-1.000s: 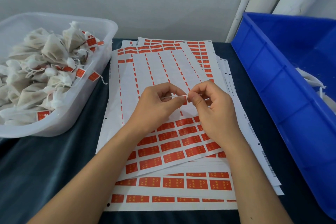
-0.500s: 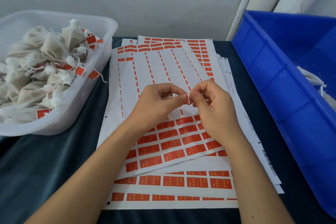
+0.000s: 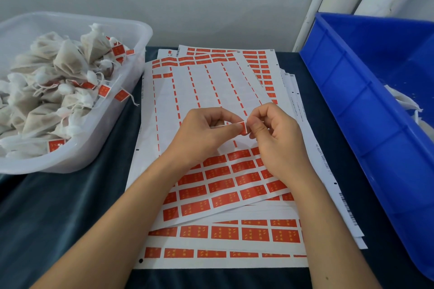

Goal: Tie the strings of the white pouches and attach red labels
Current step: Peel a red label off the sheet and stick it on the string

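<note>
My left hand (image 3: 206, 134) and my right hand (image 3: 277, 141) meet above the sheets of red labels (image 3: 220, 180). Between their fingertips they pinch one small red label (image 3: 244, 127) folded over a thin white string that runs back under my left fingers. No pouch shows in either hand; whatever the string leads to is hidden. Several tied white pouches (image 3: 58, 82) with red labels on their strings fill the clear plastic tub (image 3: 112, 138) on the left.
A deep blue bin (image 3: 357, 105) stands at the right, with white pouch fabric (image 3: 408, 105) showing at its far side. The label sheets lie stacked on a dark cloth-covered table (image 3: 58, 213). A grey wall closes the back.
The string that stretched between my fingertips is now covered by the red label, which has come into view folded at the pinch. Both hands stay in nearly the same place.
</note>
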